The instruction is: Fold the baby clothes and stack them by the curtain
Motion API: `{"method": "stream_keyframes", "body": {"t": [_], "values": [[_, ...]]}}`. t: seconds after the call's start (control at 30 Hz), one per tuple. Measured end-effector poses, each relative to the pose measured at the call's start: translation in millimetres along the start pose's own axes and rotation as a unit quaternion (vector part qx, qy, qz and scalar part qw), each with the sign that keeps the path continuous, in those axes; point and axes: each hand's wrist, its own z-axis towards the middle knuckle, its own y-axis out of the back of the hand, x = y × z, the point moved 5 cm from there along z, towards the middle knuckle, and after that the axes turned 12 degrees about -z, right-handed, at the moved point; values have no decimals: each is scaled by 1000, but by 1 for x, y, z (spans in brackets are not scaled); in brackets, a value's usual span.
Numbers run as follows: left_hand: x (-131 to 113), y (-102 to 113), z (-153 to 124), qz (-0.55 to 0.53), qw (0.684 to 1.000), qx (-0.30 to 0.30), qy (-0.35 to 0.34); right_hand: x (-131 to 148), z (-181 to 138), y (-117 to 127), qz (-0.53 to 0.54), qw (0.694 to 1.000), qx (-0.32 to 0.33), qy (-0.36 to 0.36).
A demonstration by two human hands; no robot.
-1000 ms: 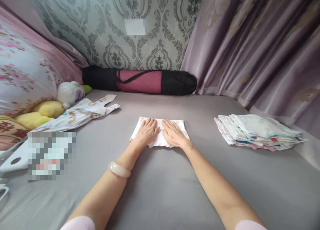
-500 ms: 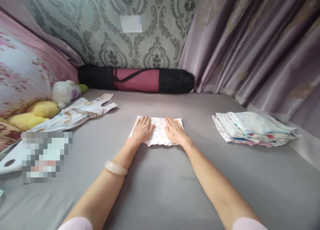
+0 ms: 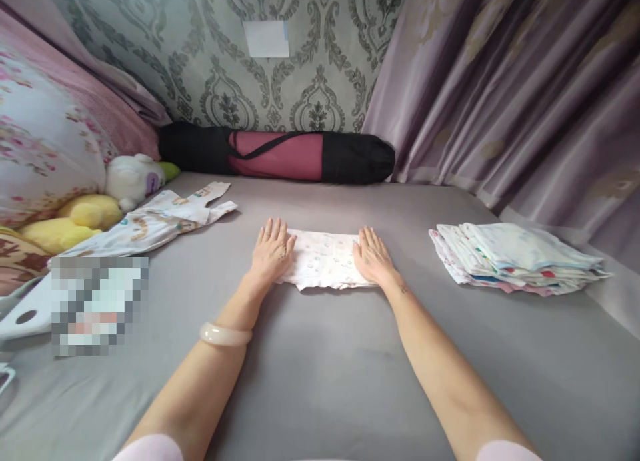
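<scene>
A folded white cloth (image 3: 325, 257) with a small faint print lies flat on the grey sheet in front of me. My left hand (image 3: 273, 251) rests palm down over its left edge, fingers stretched forward. On the opposite side, my right hand (image 3: 375, 255) lies flat across the right edge, its fingers also straight. Neither hand grips anything. Off to the right sits a stack of folded printed cloths (image 3: 520, 254), apart from my right hand.
Spread at the left is a printed white garment (image 3: 155, 221), beside yellow (image 3: 75, 224) and white (image 3: 133, 181) plush toys. A long black and dark-pink bag (image 3: 277, 155) lies along the wall. Curtains (image 3: 480, 81) hang at the right. A blurred-out item (image 3: 100, 307) lies front left.
My hands have slid apart, from the middle of the folded cloth outward to its two side edges. More of its printed surface shows between them. The view has shifted slightly.
</scene>
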Motion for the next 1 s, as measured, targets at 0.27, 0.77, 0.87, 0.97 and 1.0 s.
{"method": "stream_keyframes", "body": {"t": [0.27, 0.77, 0.87, 0.97, 1.0], "values": [[13, -4, 5, -84, 995, 44, 42, 5, -6, 13, -22, 1000, 5, 2], [38, 21, 9, -314, 936, -101, 120, 82, -31, 10, -6, 967, 13, 253], [40, 22, 10, -329, 930, -106, 125, 84, -30, 19, -12, 966, 58, 251], [42, 22, 10, -333, 926, -122, 125, 98, -28, 32, -19, 964, 68, 255], [43, 23, 9, -332, 926, -132, 124, 106, -27, 35, -19, 965, 53, 257]]}}
